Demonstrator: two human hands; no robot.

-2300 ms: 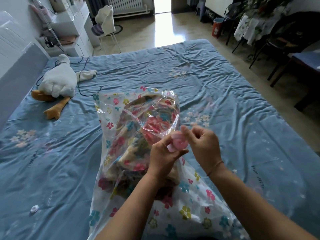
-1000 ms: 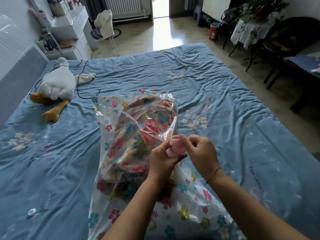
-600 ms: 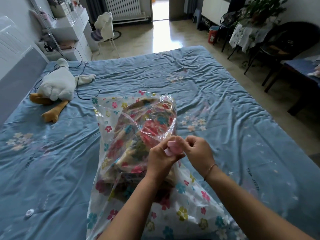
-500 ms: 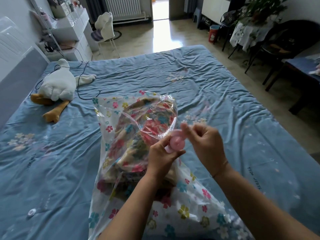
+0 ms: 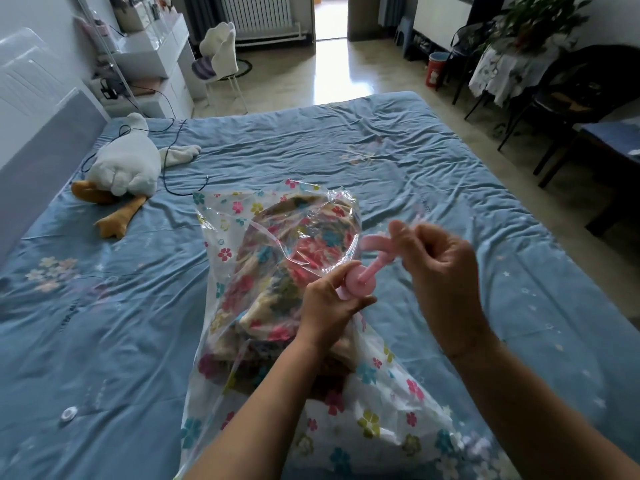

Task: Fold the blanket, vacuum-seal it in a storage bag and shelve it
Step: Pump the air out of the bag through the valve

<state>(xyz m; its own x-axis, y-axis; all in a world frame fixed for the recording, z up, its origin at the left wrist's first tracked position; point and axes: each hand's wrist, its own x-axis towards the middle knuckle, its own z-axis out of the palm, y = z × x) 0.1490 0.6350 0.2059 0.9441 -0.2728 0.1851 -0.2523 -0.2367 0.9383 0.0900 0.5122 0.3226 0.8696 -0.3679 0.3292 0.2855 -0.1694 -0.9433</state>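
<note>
A clear storage bag [image 5: 239,216] printed with small flowers lies on the blue bed [image 5: 381,157]. Inside it sits the folded flowered blanket [image 5: 277,271]. My left hand [image 5: 329,303] pinches the round pink valve [image 5: 360,284] on the bag's upper side. My right hand [image 5: 440,268] is raised just right of it and holds the pink valve cap [image 5: 375,242], which hangs from the valve by a short pink strap. The cap is off the valve and blurred.
A white plush goose [image 5: 124,168] lies at the bed's far left with a black cable [image 5: 173,161] across it. A small white round piece [image 5: 68,414] rests on the sheet at the near left. Chairs and a table stand right of the bed.
Both hands were closed together on the pink valve. My right hand has now pulled up and to the right, lifting the cap off the valve. The bag stays put.
</note>
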